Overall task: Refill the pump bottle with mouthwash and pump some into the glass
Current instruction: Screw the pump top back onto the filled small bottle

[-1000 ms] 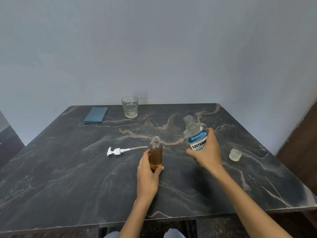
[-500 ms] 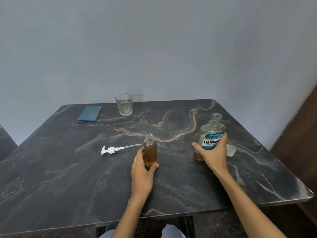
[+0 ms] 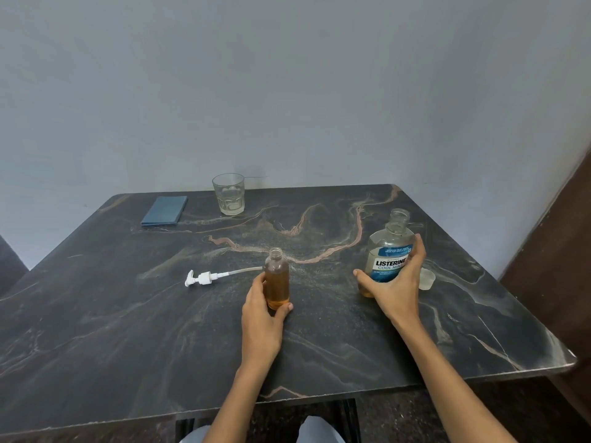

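The pump bottle [image 3: 277,279] stands upright near the middle of the table [image 3: 128,330], neck open, filled most of the way with amber liquid. The left hand [image 3: 260,318] grips its lower half, fingers curled behind it and thumb in front at the base. The pump [image 3: 204,277] lies flat on the table to the left, its tube reaching toward the bottle.

The mouthwash bottle [image 3: 388,254] stands upright at the right, uncapped, with a little amber liquid at the bottom. The right hand [image 3: 395,284] is spread around its lower front, thumb out to the left and fingers along the right side. Its clear cap [image 3: 427,279] sits just right of the hand.

The glass [image 3: 229,194] stands at the far edge, holding no visible liquid. A blue cloth [image 3: 165,210] lies left of it.
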